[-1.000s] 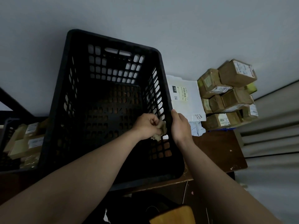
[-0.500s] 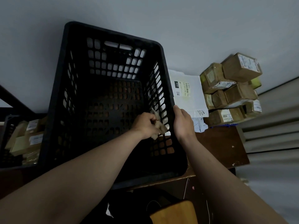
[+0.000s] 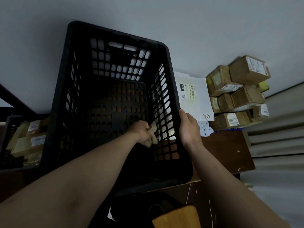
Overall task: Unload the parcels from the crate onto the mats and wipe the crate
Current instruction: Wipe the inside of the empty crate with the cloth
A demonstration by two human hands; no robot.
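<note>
A large black slotted crate stands on a brown table with nothing inside it. My left hand reaches into the crate and grips a crumpled beige cloth against the inside of the right wall. My right hand grips the crate's right rim from outside. To the right lie a white mailer bag and a stack of brown cardboard parcels with white labels.
A second dark crate with labelled parcels sits at the left. The brown table ends at the right, close to a grey ribbed surface. A wooden chair back shows at the bottom. A pale wall lies behind.
My left hand with the cloth has slid a little along the inside of the right wall. My right hand stays on the rim. The view has shifted slightly.
</note>
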